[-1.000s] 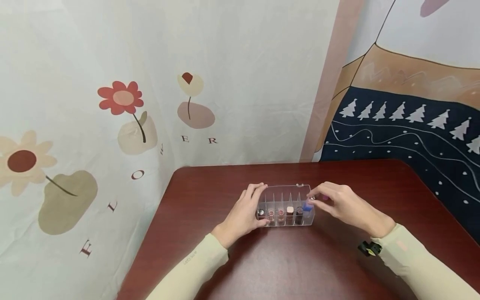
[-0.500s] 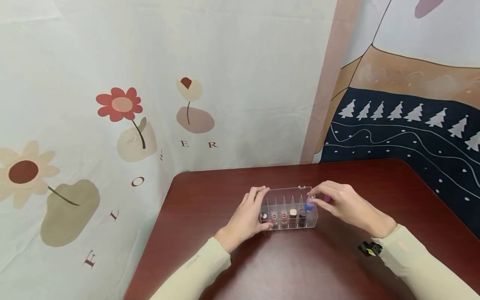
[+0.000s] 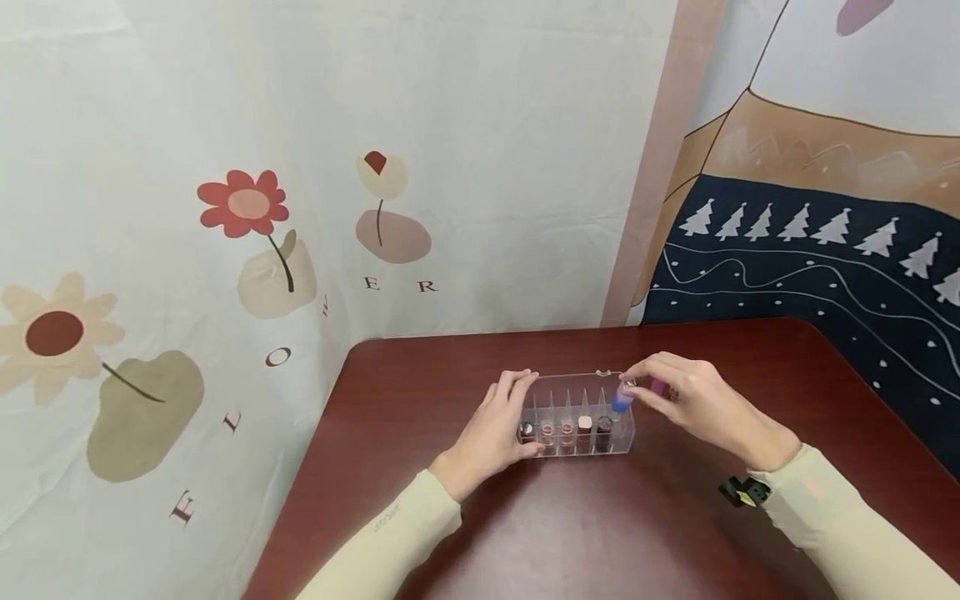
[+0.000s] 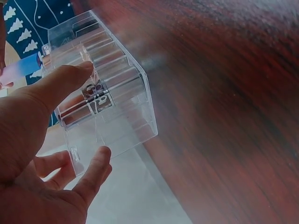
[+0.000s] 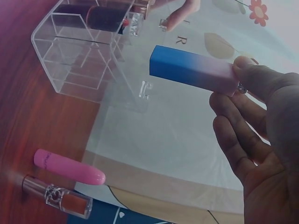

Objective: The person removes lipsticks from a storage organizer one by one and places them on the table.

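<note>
A clear divided box (image 3: 551,450) stands on the table, with several lipstick tubes in its compartments. My left hand (image 3: 487,429) grips its left end, thumb at the front and fingers at the back; the left wrist view shows the thumb across the box (image 4: 121,100). Between thumb and fingertips, my right hand (image 3: 697,400) pinches one end of a blue-to-pink tube (image 3: 622,398) above the box's right end. In the right wrist view the tube (image 5: 191,70) is outside the box, its blue end towards it. The nearest compartment there holds nothing.
In the right wrist view, a pink tube (image 5: 70,168) and a clear tube with a brown-orange part (image 5: 70,203) stand on the table beside the box. A printed cloth (image 3: 487,167) hangs behind the table (image 3: 570,533).
The blue-to-pink tube has risen slightly out of the box's right end, and my right hand has moved a little to the right with it. My left hand still grips the box.
</note>
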`<act>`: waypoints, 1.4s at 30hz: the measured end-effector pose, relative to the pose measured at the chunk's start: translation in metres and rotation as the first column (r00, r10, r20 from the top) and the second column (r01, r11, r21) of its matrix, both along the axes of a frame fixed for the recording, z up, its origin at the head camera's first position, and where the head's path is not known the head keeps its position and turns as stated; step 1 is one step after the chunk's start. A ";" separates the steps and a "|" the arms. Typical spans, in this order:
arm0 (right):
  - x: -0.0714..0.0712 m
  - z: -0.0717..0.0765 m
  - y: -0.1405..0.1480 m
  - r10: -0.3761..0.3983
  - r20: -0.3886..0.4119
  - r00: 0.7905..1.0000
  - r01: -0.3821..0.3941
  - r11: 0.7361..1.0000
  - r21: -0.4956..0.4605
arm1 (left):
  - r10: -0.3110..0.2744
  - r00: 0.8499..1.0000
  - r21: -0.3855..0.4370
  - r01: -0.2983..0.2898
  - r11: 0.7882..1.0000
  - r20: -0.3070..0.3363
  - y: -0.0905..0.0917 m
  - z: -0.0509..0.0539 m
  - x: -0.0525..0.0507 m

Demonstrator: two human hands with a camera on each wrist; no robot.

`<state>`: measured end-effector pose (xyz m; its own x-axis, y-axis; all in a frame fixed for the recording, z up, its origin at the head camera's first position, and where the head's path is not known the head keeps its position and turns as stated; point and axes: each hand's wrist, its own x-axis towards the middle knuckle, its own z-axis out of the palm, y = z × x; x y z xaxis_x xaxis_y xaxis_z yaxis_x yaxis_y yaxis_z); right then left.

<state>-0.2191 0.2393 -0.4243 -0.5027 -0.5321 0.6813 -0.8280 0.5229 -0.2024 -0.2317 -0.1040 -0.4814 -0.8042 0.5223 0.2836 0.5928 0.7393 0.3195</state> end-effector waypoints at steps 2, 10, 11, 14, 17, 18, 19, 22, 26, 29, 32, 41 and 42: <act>-0.001 0.001 0.001 -0.001 -0.005 1.000 0.001 1.000 -0.003 | 0.005 1.000 -0.003 -0.005 1.000 0.005 0.000 0.000 0.000; 0.002 0.003 0.006 -0.047 0.040 0.998 0.046 0.999 0.022 | 0.010 1.000 -0.008 -0.010 1.000 0.017 0.001 -0.002 0.001; 0.002 0.003 0.007 -0.048 0.043 0.998 0.047 0.999 0.025 | 0.010 1.000 -0.009 -0.010 1.000 0.017 0.001 -0.003 0.001; 0.001 0.005 0.009 -0.044 0.044 0.998 0.043 0.999 0.031 | 0.012 1.000 -0.011 -0.012 1.000 0.020 0.002 -0.003 0.002; 0.000 0.007 0.011 -0.041 0.041 0.998 0.039 0.999 0.037 | 0.016 1.000 -0.015 -0.015 1.000 0.018 0.002 -0.002 0.003; -0.001 0.008 0.012 -0.040 0.040 0.998 0.038 0.999 0.037 | 0.017 1.000 -0.016 -0.017 1.000 0.016 0.002 -0.002 0.002; -0.002 0.009 0.013 -0.038 0.041 0.998 0.037 0.999 0.037 | 0.017 1.000 -0.018 -0.017 1.000 0.014 0.002 -0.002 0.002; -0.002 0.012 0.018 -0.041 0.041 0.998 0.039 0.999 0.034 | 0.017 1.000 -0.017 -0.017 1.000 0.009 0.003 -0.001 0.002; -0.002 0.015 0.023 -0.052 0.032 0.998 0.051 0.998 0.028 | 0.019 1.000 -0.015 -0.019 1.000 0.011 0.004 0.000 0.002; -0.003 0.017 0.027 -0.064 0.017 0.998 0.063 0.998 0.023 | 0.020 1.000 -0.020 -0.020 1.000 0.016 0.004 -0.001 0.003; -0.004 0.018 0.032 -0.077 -0.006 0.997 0.077 0.997 0.019 | 0.022 1.000 -0.025 -0.021 0.999 0.016 0.005 0.000 0.003; -0.011 0.017 0.045 -0.104 -0.049 0.993 0.105 0.994 0.008 | 0.030 0.999 -0.026 -0.030 0.999 0.018 0.005 0.003 0.003; -0.012 0.017 0.047 -0.105 -0.054 0.993 0.105 0.994 0.005 | 0.032 0.999 -0.026 -0.031 0.999 0.020 0.005 0.003 0.004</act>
